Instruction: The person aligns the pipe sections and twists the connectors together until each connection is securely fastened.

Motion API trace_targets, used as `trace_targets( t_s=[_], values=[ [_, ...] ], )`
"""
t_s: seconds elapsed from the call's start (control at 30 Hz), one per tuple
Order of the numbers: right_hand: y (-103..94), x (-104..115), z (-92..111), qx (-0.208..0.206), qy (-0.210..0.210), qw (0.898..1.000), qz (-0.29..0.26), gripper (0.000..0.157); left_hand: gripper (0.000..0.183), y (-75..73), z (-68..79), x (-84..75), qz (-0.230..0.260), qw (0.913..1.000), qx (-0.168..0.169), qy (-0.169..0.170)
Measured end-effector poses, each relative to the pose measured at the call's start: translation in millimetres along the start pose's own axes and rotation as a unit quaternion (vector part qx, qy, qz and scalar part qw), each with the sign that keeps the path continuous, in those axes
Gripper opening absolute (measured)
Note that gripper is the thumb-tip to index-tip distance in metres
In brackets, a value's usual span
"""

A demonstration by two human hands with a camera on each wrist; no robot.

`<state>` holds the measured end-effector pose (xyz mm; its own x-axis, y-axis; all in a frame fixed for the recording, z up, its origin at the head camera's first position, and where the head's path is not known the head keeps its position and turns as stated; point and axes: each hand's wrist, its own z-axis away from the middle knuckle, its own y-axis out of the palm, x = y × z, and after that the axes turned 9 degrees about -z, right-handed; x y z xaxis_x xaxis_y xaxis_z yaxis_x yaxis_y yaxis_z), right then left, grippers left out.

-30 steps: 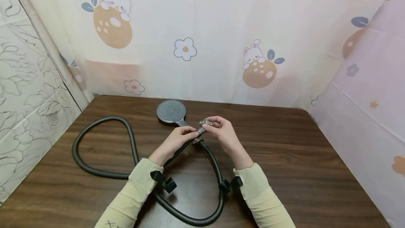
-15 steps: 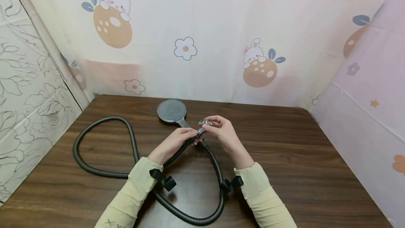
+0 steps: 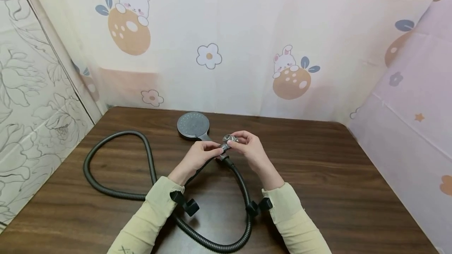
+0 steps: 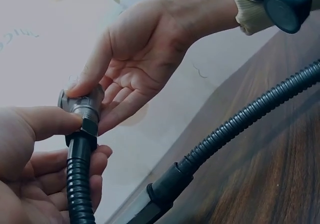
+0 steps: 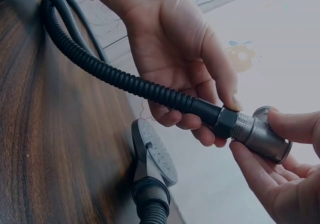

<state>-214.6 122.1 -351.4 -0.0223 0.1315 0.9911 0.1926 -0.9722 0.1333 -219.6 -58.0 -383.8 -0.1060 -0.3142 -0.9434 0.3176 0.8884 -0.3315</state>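
Observation:
A black corrugated shower hose ends in a black hex nut, which my left hand pinches between thumb and fingers. The nut sits on the threaded end of a silver metal elbow fitting, with a band of bare thread showing beside it. My right hand grips this fitting by thumb and fingers. Both hands are raised over the table, close together. Behind them a grey round shower head lies face up, its handle joined to the hose's other end.
The hose forms one loop on the left of the brown wooden table and another between the forearms. Black wrist mounts are strapped over the sleeves. A printed cloth hangs behind the table's back edge.
My left fingers slid down the hose half a second ago and are now back up at the nut. The fitting has turned a little in my right hand. The shower head stays put.

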Motion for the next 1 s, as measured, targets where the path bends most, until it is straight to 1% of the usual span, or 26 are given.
trace_targets(
  t_s=[0.17,0.37,0.47,0.57,0.73,0.9,1.0],
  values=[
    [-1.3,-2.6,0.6,0.006,0.002,1.000,0.002,0.029,0.028,-0.4,0.8,1.2,-0.026,0.9996,0.015,0.005],
    [-7.6,-1.2,1.0,0.006,0.003,1.000,0.010,0.030,0.027,2.9,-2.5,1.1,-0.036,0.9985,0.034,0.022],
    [-10.3,0.3,0.6,0.005,0.002,1.000,0.017,0.031,0.028,3.7,-2.9,-1.0,-0.042,0.9982,0.036,0.023],
    [-10.7,1.6,-0.3,0.005,0.003,1.000,0.023,0.032,0.026,2.2,-3.1,-2.1,-0.054,0.9977,0.038,0.017],
    [-10.4,1.9,-2.3,0.007,0.007,0.999,0.034,0.034,0.026,0.1,-2.9,-2.3,-0.045,0.9984,0.034,0.007],
    [-11.1,0.4,-2.0,0.016,0.023,0.999,0.035,0.035,0.026,-1.4,-1.9,1.7,-0.029,0.9986,0.044,0.002],
    [-12.0,1.5,-3.6,0.024,0.020,0.999,0.036,0.036,0.026,-2.9,-2.3,2.3,-0.033,0.9985,0.044,-0.002]
  ],
)
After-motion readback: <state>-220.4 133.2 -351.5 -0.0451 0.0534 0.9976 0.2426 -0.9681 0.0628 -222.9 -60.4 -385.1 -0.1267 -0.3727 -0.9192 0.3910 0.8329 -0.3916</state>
